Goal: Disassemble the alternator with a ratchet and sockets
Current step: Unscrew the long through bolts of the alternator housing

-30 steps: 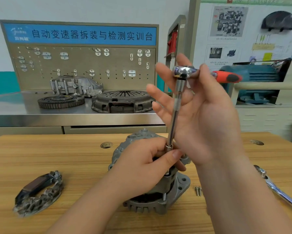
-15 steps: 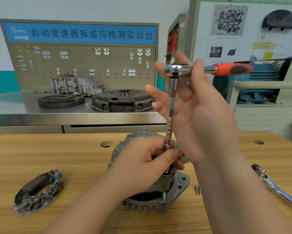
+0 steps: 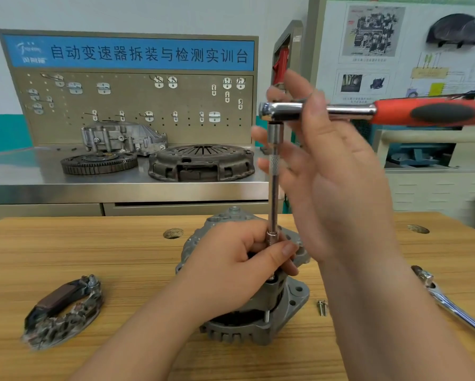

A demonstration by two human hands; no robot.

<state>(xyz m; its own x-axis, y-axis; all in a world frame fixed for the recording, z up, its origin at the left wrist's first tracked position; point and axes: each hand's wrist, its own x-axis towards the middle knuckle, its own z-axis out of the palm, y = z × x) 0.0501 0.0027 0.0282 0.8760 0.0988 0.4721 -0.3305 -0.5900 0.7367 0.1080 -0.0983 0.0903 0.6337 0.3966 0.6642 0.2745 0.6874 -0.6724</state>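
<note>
showing a clutch cover (image 3: 202, 160) sitting beside a toothed ring gear (image 3: 98, 162) on a steel bench (image 3: 24, 177), facing a pegboard (image 3: 134, 105) behind

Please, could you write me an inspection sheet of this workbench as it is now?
Surface: wooden table, round holes in it.
Job's things: alternator stands on the table; ratchet sits on a vertical extension bar, with the socket down at the alternator's top.
Clutter: horseshoe-shaped part at left; two screws beside the alternator; chrome wrench at right.
Grippers: left hand grips the socket; right hand, fingers straight, touches the ratchet near its head.
Cables: nothing seen.
Surroundings: steel bench behind, with clutch cover, toothed ring, housing; pegboard; posters.
</note>
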